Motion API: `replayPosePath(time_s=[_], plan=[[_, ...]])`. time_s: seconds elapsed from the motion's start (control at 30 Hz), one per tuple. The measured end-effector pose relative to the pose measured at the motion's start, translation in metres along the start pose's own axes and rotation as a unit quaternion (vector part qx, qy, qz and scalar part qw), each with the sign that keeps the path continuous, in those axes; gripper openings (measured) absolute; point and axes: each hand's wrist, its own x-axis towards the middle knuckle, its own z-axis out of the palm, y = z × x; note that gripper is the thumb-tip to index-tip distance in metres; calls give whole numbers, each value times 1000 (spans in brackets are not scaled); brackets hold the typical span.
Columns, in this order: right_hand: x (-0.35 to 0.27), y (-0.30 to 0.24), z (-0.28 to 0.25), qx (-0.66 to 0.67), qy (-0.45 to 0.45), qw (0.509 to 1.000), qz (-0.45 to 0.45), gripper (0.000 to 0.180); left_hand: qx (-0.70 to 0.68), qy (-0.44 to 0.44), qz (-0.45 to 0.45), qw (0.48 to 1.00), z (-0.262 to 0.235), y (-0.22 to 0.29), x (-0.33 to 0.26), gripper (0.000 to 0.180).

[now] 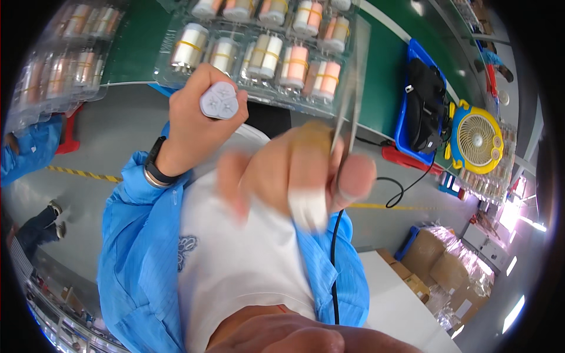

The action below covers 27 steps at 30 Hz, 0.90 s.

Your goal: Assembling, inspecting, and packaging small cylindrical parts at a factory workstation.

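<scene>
My left hand (197, 126) is wrapped round a bundle of three cylinders (219, 101), their pale grey ends facing up with a star-like mark on each. My right hand (294, 170), blurred by motion, grips long metal tweezers (356, 112) between thumb and finger, tips pointing away from me. One of its fingers wears a white cover (308, 210), and a yellowish band shows across the hand. Beyond both hands lies a clear plastic tray (276, 101) of similar bundles in white, pink and grey, tied with yellow bands (296, 62).
More filled clear trays (53, 94) sit at the left on the green table (138, 53). To the right are a blue tray (403, 126) with a black bag (425, 97) and a yellow-blue fan (478, 139). A black cable (334, 265) hangs by my body. Cardboard boxes (424, 259) stand behind right.
</scene>
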Motion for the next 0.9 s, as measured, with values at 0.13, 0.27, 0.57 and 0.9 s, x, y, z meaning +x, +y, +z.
replayPosePath(time_s=[0.13, 0.27, 0.57, 0.9], plan=[[-18, -18, -3, -485, 358, 798, -1, 24, -2, 14, -16, 1000, -2, 6, -2, 23], [-27, -20, -22, -461, 368, 806, 40, 23, -34, -18, -42, 998, -4, 6, -4, 23], [-28, -12, -27, -470, 373, 798, 53, 20, -75, -54, -57, 994, -5, 2, -6, 24], [-33, -12, -29, -482, 378, 786, 86, 23, -85, -65, -72, 992, -5, 1, -8, 25]])
